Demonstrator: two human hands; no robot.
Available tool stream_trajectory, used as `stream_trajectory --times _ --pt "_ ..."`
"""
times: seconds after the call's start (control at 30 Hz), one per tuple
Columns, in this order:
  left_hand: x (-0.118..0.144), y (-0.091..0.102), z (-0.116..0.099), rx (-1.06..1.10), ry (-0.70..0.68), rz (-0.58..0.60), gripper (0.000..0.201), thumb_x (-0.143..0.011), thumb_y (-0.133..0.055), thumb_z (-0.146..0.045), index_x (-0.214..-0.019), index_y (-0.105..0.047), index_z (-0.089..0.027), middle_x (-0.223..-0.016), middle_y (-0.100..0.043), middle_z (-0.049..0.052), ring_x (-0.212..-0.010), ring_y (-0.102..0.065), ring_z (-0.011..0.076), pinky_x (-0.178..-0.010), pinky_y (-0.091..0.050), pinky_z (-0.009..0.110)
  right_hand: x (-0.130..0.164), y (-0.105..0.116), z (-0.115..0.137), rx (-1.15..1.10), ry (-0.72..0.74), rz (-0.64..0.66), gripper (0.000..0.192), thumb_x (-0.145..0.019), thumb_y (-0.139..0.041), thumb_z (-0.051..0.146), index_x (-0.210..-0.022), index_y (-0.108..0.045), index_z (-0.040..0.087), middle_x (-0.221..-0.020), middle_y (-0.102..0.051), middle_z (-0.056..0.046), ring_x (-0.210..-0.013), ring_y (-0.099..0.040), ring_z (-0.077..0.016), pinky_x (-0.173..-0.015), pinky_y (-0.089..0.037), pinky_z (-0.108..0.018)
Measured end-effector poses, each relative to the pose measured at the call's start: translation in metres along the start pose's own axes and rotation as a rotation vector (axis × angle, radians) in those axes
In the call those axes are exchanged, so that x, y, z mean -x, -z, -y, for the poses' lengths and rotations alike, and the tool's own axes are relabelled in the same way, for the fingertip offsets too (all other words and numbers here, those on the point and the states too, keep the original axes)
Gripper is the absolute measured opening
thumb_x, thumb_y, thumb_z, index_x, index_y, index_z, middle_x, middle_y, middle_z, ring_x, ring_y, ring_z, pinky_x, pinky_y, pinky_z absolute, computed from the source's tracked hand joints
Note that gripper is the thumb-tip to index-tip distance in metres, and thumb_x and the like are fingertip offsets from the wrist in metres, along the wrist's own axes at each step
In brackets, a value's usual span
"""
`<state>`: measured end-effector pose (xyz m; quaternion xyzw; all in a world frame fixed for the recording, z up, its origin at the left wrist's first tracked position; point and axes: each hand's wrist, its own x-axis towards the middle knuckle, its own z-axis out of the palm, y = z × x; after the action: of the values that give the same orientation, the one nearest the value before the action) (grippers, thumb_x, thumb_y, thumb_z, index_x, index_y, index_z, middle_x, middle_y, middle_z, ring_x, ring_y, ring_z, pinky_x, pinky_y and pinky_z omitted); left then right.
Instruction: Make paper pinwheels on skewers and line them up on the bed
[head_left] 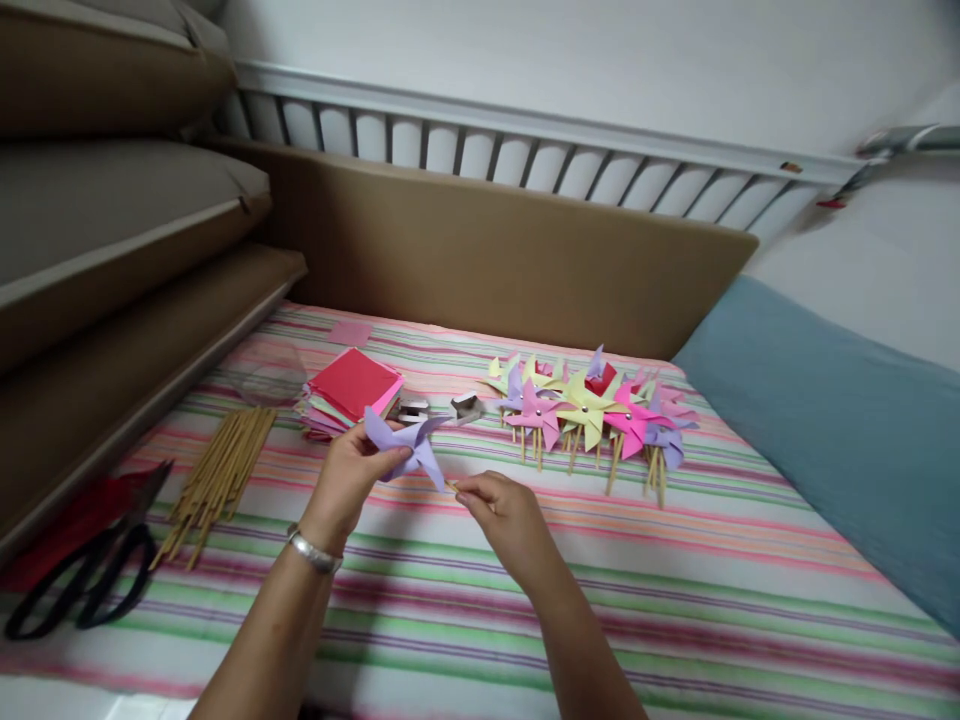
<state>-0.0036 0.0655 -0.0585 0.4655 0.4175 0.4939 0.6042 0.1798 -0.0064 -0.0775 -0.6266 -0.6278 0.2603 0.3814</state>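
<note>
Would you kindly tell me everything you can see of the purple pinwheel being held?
The purple pinwheel looks like thin lilac paper, folded into pointed vanes that meet at the middle. It is held above the striped cloth, tilted, its vanes spread sideways. The left hand grips its left side with thumb and fingers. The right hand pinches a pale stick end just below its lower vane; whether the stick is already joined to the paper cannot be told.

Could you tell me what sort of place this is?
Probably a bedroom at home: a striped sheet as the work surface, a white slatted rail behind a padded board, and a blue pillow.
</note>
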Motion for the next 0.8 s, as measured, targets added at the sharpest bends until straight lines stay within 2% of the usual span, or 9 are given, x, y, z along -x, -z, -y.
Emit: stream_trajectory --times 0.1,0.27,0.37,0.43,0.5,0.53,0.67,0.8 --pt "0.0 -0.002 -0.001 -0.006 0.042 -0.011 0.039 -0.054 -0.077 -0.021 -0.091 -0.068 -0.012 -0.077 -0.071 0.006 -0.068 -0.063 0.0182 -0.062 -0.048 0.028 0.001 -0.008 -0.006 0.031 0.014 0.021 0.014 -0.077 -0.057 0.02 -0.078 -0.071 0.022 -0.077 -0.067 -0.002 -0.073 -0.061 -0.0165 -0.063 -0.044 -0.026" --pt "0.002 -0.005 0.001 -0.083 0.077 -0.031 0.041 -0.051 -0.078 -0.022 -0.09 -0.066 -0.012 -0.071 -0.069 0.004 -0.064 -0.063 0.0187 -0.059 -0.048 0.029 0.008 -0.018 -0.013 -0.047 0.023 0.005 0.012 -0.075 -0.057 0.017 -0.075 -0.069 0.021 -0.076 -0.067 -0.001 -0.067 -0.059 -0.0139 -0.06 -0.043 -0.024" --pt "0.001 -0.008 0.003 -0.116 0.025 0.022 0.047 -0.055 -0.077 -0.024 -0.099 -0.064 -0.014 -0.087 -0.071 0.007 -0.081 -0.065 0.0227 -0.072 -0.051 0.034 0.008 -0.014 -0.02 -0.109 -0.01 -0.053 0.011 -0.074 -0.058 0.017 -0.073 -0.069 0.019 -0.077 -0.067 -0.003 -0.067 -0.059 -0.0136 -0.06 -0.044 -0.024" --pt "0.0 -0.009 0.003 -0.151 -0.042 0.02 0.05 -0.055 -0.078 -0.026 -0.102 -0.063 -0.016 -0.103 -0.068 0.011 -0.099 -0.061 0.026 -0.086 -0.047 0.039 0.005 -0.006 -0.03 -0.175 -0.061 -0.142 0.008 -0.071 -0.06 0.019 -0.069 -0.068 0.018 -0.075 -0.067 -0.002 -0.065 -0.059 -0.0134 -0.059 -0.044 -0.023" --pt "-0.002 -0.008 0.004 -0.171 -0.08 -0.095 0.054 -0.053 -0.079 -0.029 -0.103 -0.062 -0.017 -0.111 -0.065 0.011 -0.109 -0.056 0.0277 -0.096 -0.042 0.042 0.0 0.009 -0.045 -0.235 -0.116 -0.269 0.007 -0.069 -0.062 0.022 -0.067 -0.067 0.018 -0.07 -0.066 -0.001 -0.064 -0.058 -0.0137 -0.06 -0.044 -0.024" --pt "-0.004 -0.007 0.005 -0.156 -0.078 -0.114 0.055 -0.053 -0.079 -0.03 -0.104 -0.062 -0.019 -0.114 -0.064 0.011 -0.112 -0.055 0.0277 -0.098 -0.04 0.043 -0.003 0.017 -0.054 -0.253 -0.145 -0.344 0.009 -0.069 -0.062 0.024 -0.067 -0.067 0.017 -0.068 -0.065 -0.001 -0.064 -0.058 -0.0141 -0.06 -0.044 -0.024" --pt "-0.009 -0.002 0.009 -0.116 -0.042 -0.12 0.045 -0.054 -0.079 -0.031 -0.095 -0.064 -0.021 -0.109 -0.067 0.007 -0.111 -0.056 0.0281 -0.097 -0.043 0.041 -0.011 0.048 -0.093 -0.253 -0.243 -0.613 0.018 -0.07 -0.058 0.031 -0.07 -0.065 0.015 -0.063 -0.062 -0.002 -0.061 -0.056 -0.0156 -0.058 -0.043 -0.026" --pt "-0.012 -0.003 0.015 -0.125 -0.002 -0.1 0.042 -0.054 -0.079 -0.034 -0.092 -0.065 -0.021 -0.105 -0.068 0.007 -0.111 -0.056 0.0299 -0.099 -0.041 0.043 -0.016 0.058 -0.128 -0.274 -0.319 -0.768 0.024 -0.066 -0.059 0.037 -0.067 -0.065 0.014 -0.055 -0.058 -0.001 -0.054 -0.052 -0.0155 -0.054 -0.042 -0.027"
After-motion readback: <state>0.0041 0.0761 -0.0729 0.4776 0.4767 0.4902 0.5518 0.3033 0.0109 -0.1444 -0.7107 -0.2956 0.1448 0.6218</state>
